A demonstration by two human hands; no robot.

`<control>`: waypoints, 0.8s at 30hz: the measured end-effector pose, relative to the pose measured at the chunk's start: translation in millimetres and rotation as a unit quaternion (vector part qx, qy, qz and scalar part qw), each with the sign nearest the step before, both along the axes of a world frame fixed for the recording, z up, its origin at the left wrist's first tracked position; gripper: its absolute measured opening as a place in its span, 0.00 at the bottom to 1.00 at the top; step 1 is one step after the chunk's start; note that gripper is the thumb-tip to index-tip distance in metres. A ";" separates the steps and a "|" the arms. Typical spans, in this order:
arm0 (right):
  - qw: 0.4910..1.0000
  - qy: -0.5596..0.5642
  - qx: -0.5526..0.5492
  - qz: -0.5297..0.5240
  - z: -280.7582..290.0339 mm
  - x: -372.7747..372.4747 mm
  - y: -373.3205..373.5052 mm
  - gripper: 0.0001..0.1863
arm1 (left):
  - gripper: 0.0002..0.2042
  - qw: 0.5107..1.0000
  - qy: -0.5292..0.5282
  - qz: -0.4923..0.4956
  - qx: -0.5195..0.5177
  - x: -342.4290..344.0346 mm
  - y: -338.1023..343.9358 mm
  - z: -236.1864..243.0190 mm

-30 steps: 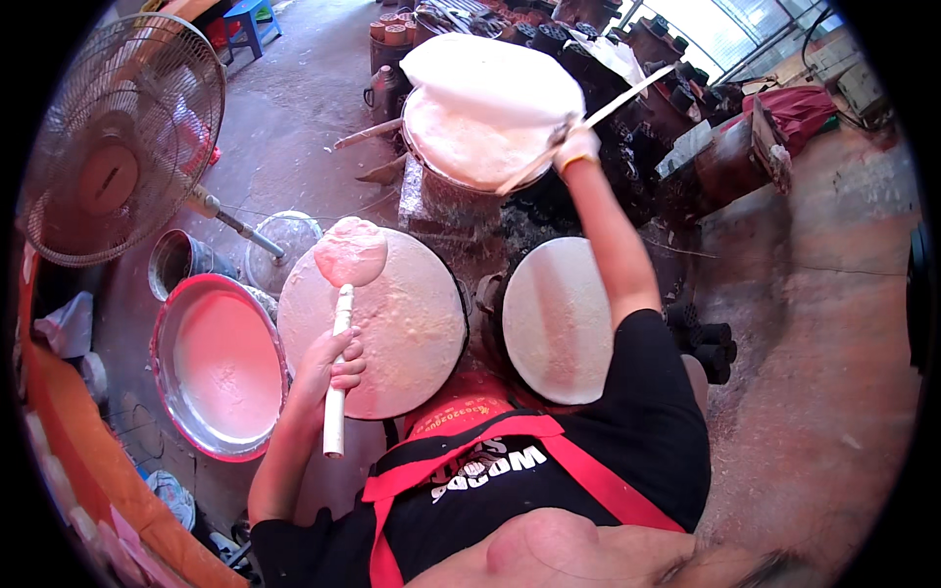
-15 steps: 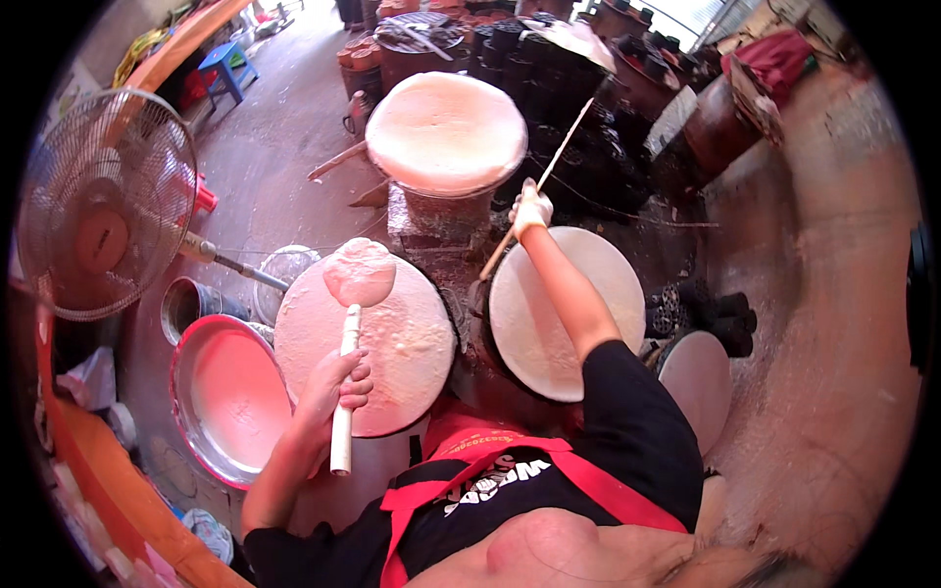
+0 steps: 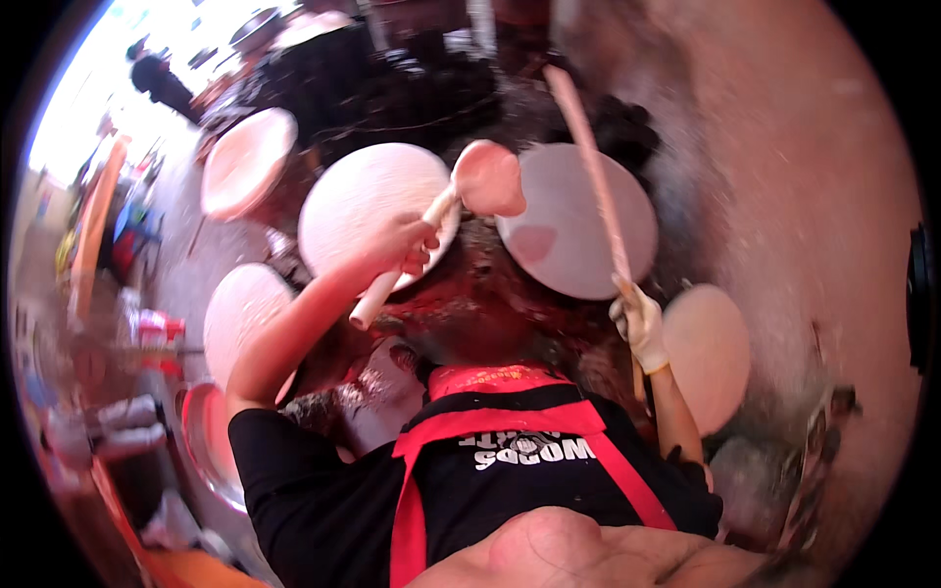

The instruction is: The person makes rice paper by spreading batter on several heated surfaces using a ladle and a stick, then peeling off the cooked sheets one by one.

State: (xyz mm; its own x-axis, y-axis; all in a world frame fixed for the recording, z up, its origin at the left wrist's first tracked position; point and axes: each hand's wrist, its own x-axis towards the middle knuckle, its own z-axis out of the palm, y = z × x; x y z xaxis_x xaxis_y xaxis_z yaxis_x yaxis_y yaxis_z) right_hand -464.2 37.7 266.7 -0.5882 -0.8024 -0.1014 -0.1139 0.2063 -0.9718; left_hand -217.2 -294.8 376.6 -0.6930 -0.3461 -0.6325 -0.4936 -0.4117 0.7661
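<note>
My left hand (image 3: 407, 245) is closed round a white pipe-like handle (image 3: 371, 300), whose round head carries a pink lump of dough (image 3: 490, 179) over the rim of a pale, batter-coated round griddle (image 3: 348, 201). My right hand (image 3: 639, 323), in a white glove, grips a long wooden stick (image 3: 588, 157) that reaches up across a greyer round griddle (image 3: 544, 265). Another pale disc (image 3: 235, 309) lies behind my left forearm, and one more (image 3: 711, 358) is beside my right hand. A raised disc (image 3: 245, 162) stands at the upper left. The picture is blurred by motion.
A red-rimmed basin (image 3: 196, 421) is at the lower left. An orange bench (image 3: 103, 216) and blue stool (image 3: 132, 230) run along the left. Dark stoves and piled cylinders (image 3: 382, 83) fill the back. A person in dark clothes (image 3: 157, 78) is in the upper-left distance.
My view has swung round to the right. The dough on the handle has moved up and rightward; my right hand has come down and right, with the stick now pointing away from me.
</note>
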 end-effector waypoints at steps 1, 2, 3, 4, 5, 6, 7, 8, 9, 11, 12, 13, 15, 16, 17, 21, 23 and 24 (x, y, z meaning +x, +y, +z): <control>0.993 0.113 -0.018 0.022 14.7 -8.5 15.0 0.25 | 0.13 0.989 0.006 -0.045 -0.142 -38.2 19.4 3.9; 0.973 0.224 -0.029 0.047 27.8 -16.2 23.8 0.25 | 0.12 0.955 0.021 -0.085 -0.282 -74.2 38.2 10.8; 0.934 0.348 -0.067 0.036 33.8 -27.7 23.3 0.24 | 0.12 0.900 0.033 -0.149 -0.407 -104.9 38.7 -0.9; 0.915 0.402 -0.022 0.028 44.2 -32.9 29.0 0.24 | 0.11 0.852 0.036 -0.189 -0.486 -135.4 58.6 8.8; 0.890 0.454 0.019 0.020 54.0 -37.7 34.8 0.24 | 0.11 0.811 0.054 -0.212 -0.542 -158.6 69.9 4.5; 0.894 0.429 0.129 0.016 66.4 -38.6 42.3 0.25 | 0.11 0.767 0.070 -0.232 -0.594 -177.1 81.1 -2.5; 0.882 0.440 0.162 -0.037 54.1 -45.8 51.8 0.26 | 0.11 0.729 0.086 -0.245 -0.633 -193.2 96.3 -4.9; 0.875 0.451 0.161 -0.069 48.9 -51.2 60.9 0.25 | 0.11 0.736 0.101 -0.241 -0.624 -205.0 107.6 -11.3; 0.940 0.290 0.154 -0.096 31.9 -57.2 75.2 0.24 | 0.12 0.743 0.115 -0.236 -0.615 -215.0 115.1 -21.7; 0.983 -0.025 0.109 -0.142 6.7 -62.0 98.4 0.23 | 0.13 0.788 0.130 -0.225 -0.558 -228.5 122.3 -42.3; 0.969 -0.171 0.079 -0.160 0.2 -57.1 110.8 0.23 | 0.14 0.834 0.131 -0.195 -0.498 -236.2 129.0 -54.3; 0.934 -0.313 0.046 -0.168 -10.0 -52.8 121.5 0.23 | 0.14 0.876 0.126 -0.158 -0.438 -241.9 135.8 -68.6; 0.927 -0.311 -0.023 -0.208 -53.1 -36.9 130.5 0.23 | 0.15 0.923 0.125 -0.085 -0.355 -255.5 149.9 -106.0; 0.925 -0.306 -0.044 -0.221 -73.3 -34.6 130.1 0.22 | 0.16 0.928 0.110 -0.071 -0.348 -266.6 155.9 -127.1; 0.934 -0.262 -0.014 -0.242 -56.0 -25.7 115.8 0.22 | 0.15 0.928 0.088 -0.052 -0.358 -273.5 161.8 -144.6; 0.967 0.071 0.063 -0.238 -139.0 -33.2 83.0 0.25 | 0.09 0.851 0.059 -0.009 -0.522 -300.3 163.4 -208.4; 0.938 0.182 0.158 -0.249 -115.4 -29.0 76.1 0.25 | 0.06 0.805 0.089 0.035 -0.585 -303.0 168.6 -198.0; 0.935 0.169 0.198 -0.242 -110.4 -28.0 74.8 0.24 | 0.05 0.779 0.104 0.055 -0.615 -302.8 169.4 -189.9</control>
State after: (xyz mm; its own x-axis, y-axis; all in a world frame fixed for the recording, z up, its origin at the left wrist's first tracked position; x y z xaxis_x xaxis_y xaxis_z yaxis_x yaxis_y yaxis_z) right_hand -492.2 112.6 156.3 -0.9244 -0.3736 -0.0767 -0.2012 0.6485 -0.7341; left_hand -520.0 -125.5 186.7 -0.6590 -0.6670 0.3476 -0.3196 0.6667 0.6734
